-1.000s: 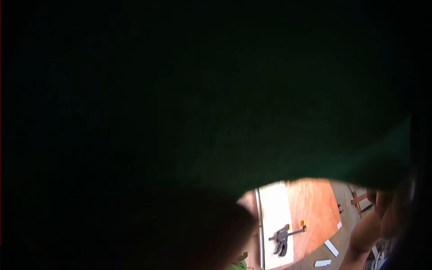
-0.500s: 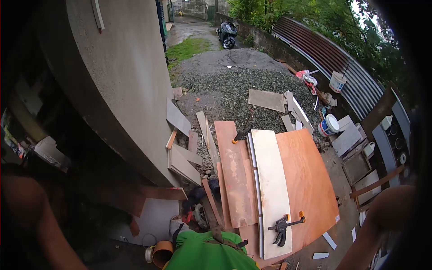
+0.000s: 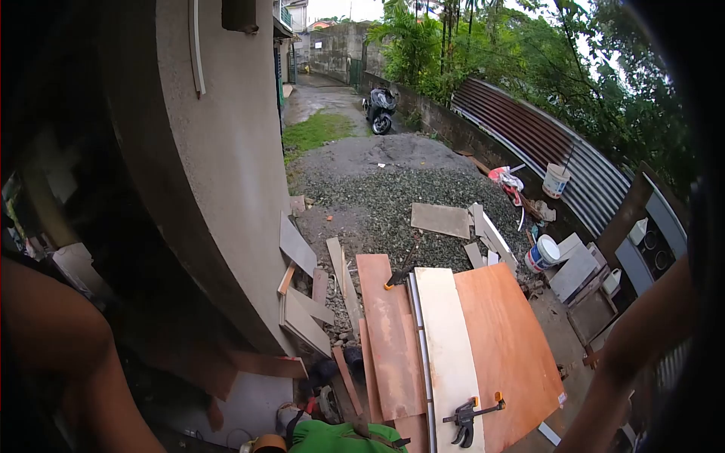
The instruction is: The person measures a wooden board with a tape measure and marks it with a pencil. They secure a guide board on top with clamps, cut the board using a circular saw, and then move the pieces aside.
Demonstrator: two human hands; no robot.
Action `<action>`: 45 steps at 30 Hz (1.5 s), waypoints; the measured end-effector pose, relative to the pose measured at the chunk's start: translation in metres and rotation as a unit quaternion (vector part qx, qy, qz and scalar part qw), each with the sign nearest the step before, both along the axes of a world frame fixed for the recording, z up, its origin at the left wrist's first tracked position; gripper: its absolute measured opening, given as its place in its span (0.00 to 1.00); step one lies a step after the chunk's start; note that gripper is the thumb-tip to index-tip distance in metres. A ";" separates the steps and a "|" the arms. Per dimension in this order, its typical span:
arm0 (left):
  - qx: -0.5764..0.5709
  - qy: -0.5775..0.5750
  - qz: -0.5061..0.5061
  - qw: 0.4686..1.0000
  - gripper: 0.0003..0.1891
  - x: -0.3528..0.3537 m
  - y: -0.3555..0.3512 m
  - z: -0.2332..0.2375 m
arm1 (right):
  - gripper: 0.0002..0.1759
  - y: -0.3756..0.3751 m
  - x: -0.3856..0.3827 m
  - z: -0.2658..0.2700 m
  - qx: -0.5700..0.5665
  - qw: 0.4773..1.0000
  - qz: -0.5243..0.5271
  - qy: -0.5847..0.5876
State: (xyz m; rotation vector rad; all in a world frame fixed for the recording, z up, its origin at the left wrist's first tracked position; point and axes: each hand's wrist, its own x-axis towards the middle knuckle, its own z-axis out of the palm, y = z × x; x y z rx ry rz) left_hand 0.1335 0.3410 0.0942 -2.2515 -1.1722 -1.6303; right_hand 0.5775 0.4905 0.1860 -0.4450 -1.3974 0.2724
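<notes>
Both of my arms show only in part, the left along the left edge and the right at the lower right; neither hand is visible. Between them, a pale board [image 3: 444, 340] lies over an orange plywood sheet [image 3: 502, 340]. A black clamp with orange tips [image 3: 464, 423] rests at the pale board's near end. Left of it is a worn reddish board [image 3: 387, 332], with another clamp [image 3: 398, 278] near its far end. Green cloth [image 3: 340, 438] shows at the bottom. A skin-coloured shape [image 3: 215, 414] is at the lower left, too unclear to name.
A concrete wall [image 3: 226, 166] rises at left, with board offcuts [image 3: 306, 328] leaning at its base. Gravel [image 3: 400, 204] lies ahead, a motorcycle [image 3: 379, 111] beyond. At right are white buckets [image 3: 542, 253], stacked panels [image 3: 574, 272] and a corrugated metal fence [image 3: 544, 143].
The view has tilted up, so the boards and clamps sit lower in the frame and less green cloth shows. My right arm reaches higher and further into view. The boards and clamps keep their arrangement.
</notes>
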 end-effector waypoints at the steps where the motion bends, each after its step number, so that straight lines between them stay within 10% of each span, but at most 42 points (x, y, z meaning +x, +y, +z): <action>1: 0.001 -0.002 -0.003 1.000 0.15 -0.001 -0.002 -0.001 | 0.15 -0.002 0.003 0.001 0.003 1.000 -0.003 0.000; 15: 0.019 0.007 -0.001 1.000 0.17 -0.001 -0.011 -0.003 | 0.13 0.000 0.015 -0.018 -0.006 1.000 -0.025 -0.001; 30: 0.040 0.022 -0.025 0.999 0.19 -0.011 -0.011 -0.008 | 0.11 -0.075 0.002 -0.192 -0.102 0.993 -0.066 -0.009; 45: 0.063 0.053 -0.053 0.995 0.21 -0.013 -0.010 -0.005 | 0.10 -0.064 -0.008 -0.174 -0.106 0.992 -0.067 -0.029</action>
